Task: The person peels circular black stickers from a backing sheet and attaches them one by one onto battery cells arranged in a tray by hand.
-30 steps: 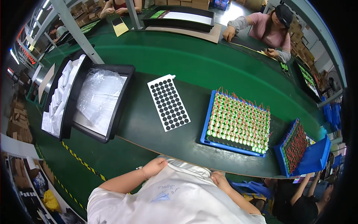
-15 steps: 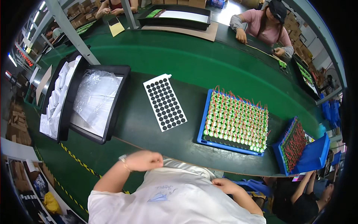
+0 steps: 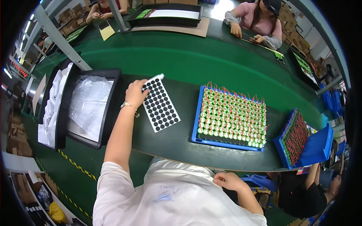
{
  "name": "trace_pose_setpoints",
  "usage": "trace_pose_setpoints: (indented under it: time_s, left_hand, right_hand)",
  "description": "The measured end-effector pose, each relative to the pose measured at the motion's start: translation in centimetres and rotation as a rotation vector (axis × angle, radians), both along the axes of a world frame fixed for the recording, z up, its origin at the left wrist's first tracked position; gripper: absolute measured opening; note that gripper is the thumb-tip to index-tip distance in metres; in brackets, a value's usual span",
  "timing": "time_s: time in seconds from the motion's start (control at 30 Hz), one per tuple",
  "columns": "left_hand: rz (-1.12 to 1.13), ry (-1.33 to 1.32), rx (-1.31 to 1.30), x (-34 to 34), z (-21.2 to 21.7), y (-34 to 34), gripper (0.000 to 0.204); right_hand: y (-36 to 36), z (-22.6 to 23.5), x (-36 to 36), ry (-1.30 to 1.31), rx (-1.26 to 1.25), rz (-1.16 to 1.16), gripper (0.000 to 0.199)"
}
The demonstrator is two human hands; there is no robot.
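Observation:
A white sheet of black round stickers (image 3: 161,106) lies flat on the dark table in front of me. My left hand (image 3: 136,94) reaches across to its far left corner, fingers bent over that corner, which they partly hide. Down at my waist, my right hand (image 3: 229,182) is closed at the hem of my white shirt (image 3: 188,176), a fold of cloth at its fingertips. To the right of the sheet stands a blue tray (image 3: 194,130) filled with rows of green battery cells (image 3: 232,120). Red wires stick up from the cells.
Black trays (image 3: 103,137) with white paper and clear plastic film (image 3: 88,94) stand at the left, beside a metal post (image 3: 62,41). Another blue tray (image 3: 283,148) of wired cells sits at the right edge. Beyond the green belt (image 3: 177,62), a person in pink (image 3: 250,19) works.
My left hand has gone from in front of my shirt out to the sheet's far left corner. My right hand stays at the shirt hem. The view has shifted slightly.

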State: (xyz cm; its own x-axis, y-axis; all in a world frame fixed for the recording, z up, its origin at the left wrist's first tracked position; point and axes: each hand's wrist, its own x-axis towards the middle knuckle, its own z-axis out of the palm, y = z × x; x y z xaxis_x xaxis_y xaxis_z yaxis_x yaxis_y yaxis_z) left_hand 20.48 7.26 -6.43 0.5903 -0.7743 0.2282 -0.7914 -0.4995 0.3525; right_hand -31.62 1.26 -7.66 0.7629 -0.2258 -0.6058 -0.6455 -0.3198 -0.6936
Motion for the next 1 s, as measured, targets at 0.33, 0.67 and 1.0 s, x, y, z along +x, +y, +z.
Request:
trace_pose_setpoints:
  time_s: [0.33,0.67,1.0]
  left_hand:
    - [-0.268,0.788,0.043,-4.5,3.7,4.2,0.024]
    - [-0.942,1.668,-0.183,-10.2,0.6,3.9,0.029]
    - [-0.777,1.665,-0.386,-18.0,-1.4,3.1,0.035]
  right_hand:
    - [-8.4,3.9,-4.9,-0.998,-0.143,-0.525,0.018]
    - [-16.6,-2.3,-0.6,-1.041,0.07,-1.114,0.061]
    - [-15.1,-0.2,0.5,-1.06,0.465,-1.313,0.053]
